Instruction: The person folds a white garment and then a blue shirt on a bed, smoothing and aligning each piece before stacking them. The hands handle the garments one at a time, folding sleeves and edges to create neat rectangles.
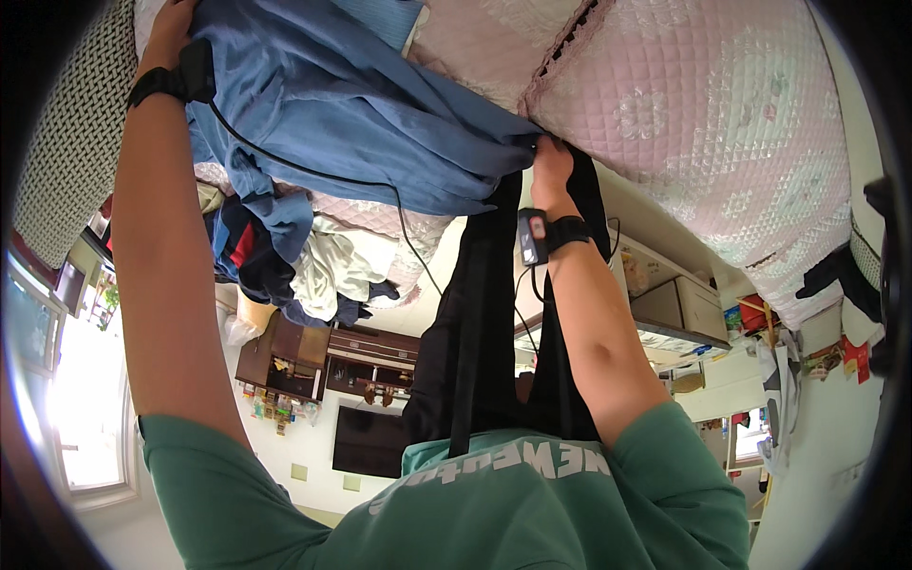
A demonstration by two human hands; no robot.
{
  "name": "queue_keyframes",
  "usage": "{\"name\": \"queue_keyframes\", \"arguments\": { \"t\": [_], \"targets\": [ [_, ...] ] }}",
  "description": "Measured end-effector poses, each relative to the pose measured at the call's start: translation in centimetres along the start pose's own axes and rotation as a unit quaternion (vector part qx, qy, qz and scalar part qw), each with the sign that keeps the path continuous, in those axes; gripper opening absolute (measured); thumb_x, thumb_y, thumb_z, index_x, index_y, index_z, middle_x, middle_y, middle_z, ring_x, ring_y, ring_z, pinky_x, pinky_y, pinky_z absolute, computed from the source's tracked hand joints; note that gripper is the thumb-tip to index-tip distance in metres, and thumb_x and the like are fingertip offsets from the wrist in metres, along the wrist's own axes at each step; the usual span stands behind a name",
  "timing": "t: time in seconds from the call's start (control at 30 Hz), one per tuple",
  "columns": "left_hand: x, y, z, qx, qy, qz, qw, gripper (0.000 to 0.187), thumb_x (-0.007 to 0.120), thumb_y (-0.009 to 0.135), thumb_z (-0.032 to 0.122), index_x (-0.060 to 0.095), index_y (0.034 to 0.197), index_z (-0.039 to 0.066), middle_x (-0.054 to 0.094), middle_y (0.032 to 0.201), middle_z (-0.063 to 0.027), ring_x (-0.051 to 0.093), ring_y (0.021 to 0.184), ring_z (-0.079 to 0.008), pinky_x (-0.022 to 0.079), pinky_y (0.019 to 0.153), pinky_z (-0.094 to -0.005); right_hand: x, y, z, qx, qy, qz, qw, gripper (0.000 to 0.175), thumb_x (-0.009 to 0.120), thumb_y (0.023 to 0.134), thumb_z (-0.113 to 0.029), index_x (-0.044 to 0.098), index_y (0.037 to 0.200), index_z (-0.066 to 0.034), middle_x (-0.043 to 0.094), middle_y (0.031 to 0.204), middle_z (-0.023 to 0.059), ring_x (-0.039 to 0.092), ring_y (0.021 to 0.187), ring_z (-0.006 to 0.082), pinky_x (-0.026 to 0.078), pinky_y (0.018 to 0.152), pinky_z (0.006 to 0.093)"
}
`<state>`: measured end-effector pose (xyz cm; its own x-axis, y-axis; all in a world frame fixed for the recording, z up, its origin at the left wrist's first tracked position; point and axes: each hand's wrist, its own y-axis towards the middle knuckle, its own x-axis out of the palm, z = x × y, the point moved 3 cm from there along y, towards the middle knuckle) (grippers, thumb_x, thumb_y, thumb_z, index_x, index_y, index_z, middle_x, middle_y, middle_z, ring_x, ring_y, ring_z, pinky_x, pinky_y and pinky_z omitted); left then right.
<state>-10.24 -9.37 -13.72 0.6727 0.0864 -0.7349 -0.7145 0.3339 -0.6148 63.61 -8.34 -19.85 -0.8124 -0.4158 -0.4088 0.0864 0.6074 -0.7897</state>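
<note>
A blue cloth garment is stretched out over a pink quilted bedspread. At the top left, my left hand grips the garment's far edge, its fingers partly cut off by the frame. My right hand is closed on the near right corner, where the cloth bunches at the fingers. Each wrist wears a black strap with a small device, and a black cable from the left one runs across the garment. Below it, a heap of crumpled clothes, dark, white and red, lies on the bed's edge.
A black-and-white woven-pattern surface rises at the left. My legs in black trousers stand by the bed. Past the heap are a dark wooden cabinet and a wall-mounted television. A white shelf unit stands at the right.
</note>
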Motion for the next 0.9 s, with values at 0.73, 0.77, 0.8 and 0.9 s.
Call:
{"name": "queue_keyframes", "arguments": {
  "t": [0.73, 0.77, 0.8, 0.9],
  "targets": [
    [-1.7, 6.4, -4.4, -0.047, -0.123, -0.119, 0.984, 0.056, 0.065, 0.096, 0.037, 0.053, 0.134, -0.001, 0.062, 0.126, -0.0127, 0.058, 0.115, -0.0252, 0.047, 0.099, -0.0382, -14.0, 0.9, 5.1, 0.401, 0.251, 0.064, 0.879, 0.029, 0.051, 0.1, -0.029, 0.059, 0.102, -0.0009, 0.07, 0.095, 0.0129, 0.071, 0.079, 0.025, 0.061, 0.07, 0.0424],
    [-2.0, 6.5, -4.6, -0.046, -0.13, -0.142, 0.98, 0.054, 0.065, 0.096, 0.036, 0.054, 0.133, -0.001, 0.062, 0.124, -0.0126, 0.059, 0.114, -0.0243, 0.047, 0.099, -0.0372, -14.1, 0.5, 4.4, 0.422, 0.182, 0.05, 0.887, 0.028, 0.05, 0.1, -0.027, 0.059, 0.102, -0.0006, 0.07, 0.095, 0.0133, 0.071, 0.079, 0.0254, 0.061, 0.071, 0.0425],
    [-2.2, 6.3, -4.6, -0.067, -0.148, -0.158, 0.974, 0.052, 0.064, 0.097, 0.036, 0.055, 0.132, -0.001, 0.063, 0.123, -0.0121, 0.059, 0.113, -0.0235, 0.047, 0.098, -0.036, -13.9, -0.1, 3.1, 0.387, 0.127, 0.009, 0.913, 0.027, 0.054, 0.1, -0.026, 0.061, 0.104, -0.0013, 0.071, 0.096, 0.0124, 0.071, 0.081, 0.0227, 0.06, 0.073, 0.0379],
    [-2.5, 3.0, -3.2, -0.096, -0.171, -0.191, 0.962, 0.043, 0.064, 0.096, 0.04, 0.062, 0.12, 0.004, 0.064, 0.108, -0.0066, 0.058, 0.097, -0.018, 0.046, 0.084, -0.031, -10.9, -2.4, -3.0, 0.263, 0.131, -0.227, 0.928, 0.032, 0.061, 0.095, -0.033, 0.064, 0.1, -0.0014, 0.07, 0.09, 0.0071, 0.069, 0.075, 0.0172, 0.058, 0.071, 0.0314]
  ]
}}
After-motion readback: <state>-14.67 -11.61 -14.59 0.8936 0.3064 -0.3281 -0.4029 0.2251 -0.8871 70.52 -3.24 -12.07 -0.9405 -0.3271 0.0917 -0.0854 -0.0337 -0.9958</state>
